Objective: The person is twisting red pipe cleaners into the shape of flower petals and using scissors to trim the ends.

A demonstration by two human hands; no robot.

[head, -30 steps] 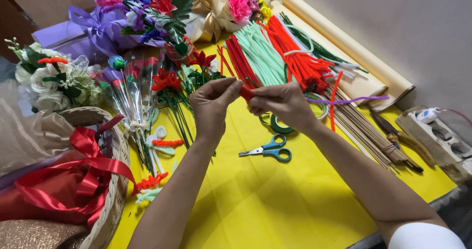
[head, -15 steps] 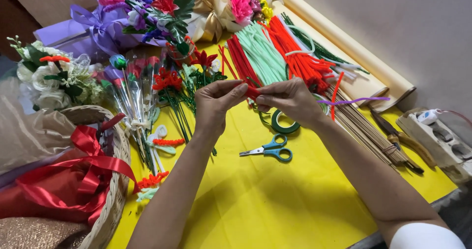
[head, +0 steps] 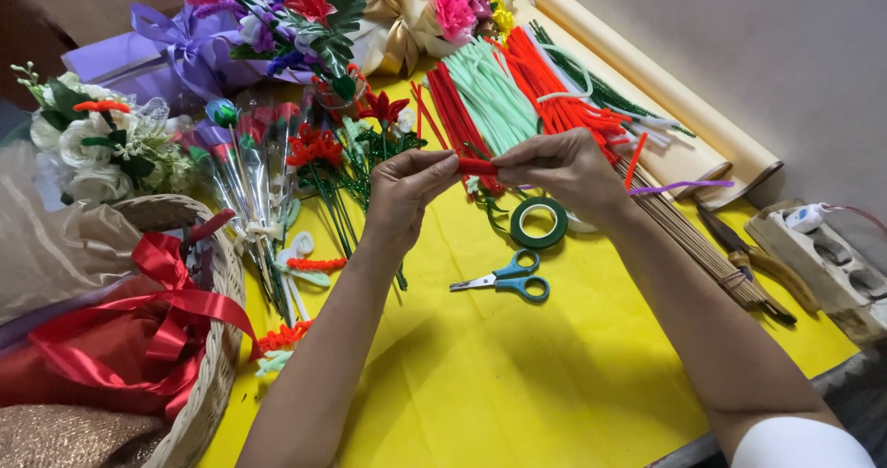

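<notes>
Head view, centre of the frame: left hand [head: 407,186] and right hand [head: 564,168] raised above the yellow desk [head: 517,385], each pinching one end of a red pipe cleaner [head: 476,166], fingertips pressed tight on it, holding it level between them. Apparently mid-twist or mid-bend on that stem, with a green tape roll [head: 540,222] just below the right hand, blue-handled scissors [head: 506,281] lower still and flat on the desk, and bundles of pipe cleaners [head: 494,98] in the upper middle. Further shaping likely calling for a firm pinch at both ends and small turns of the fingertips.
</notes>
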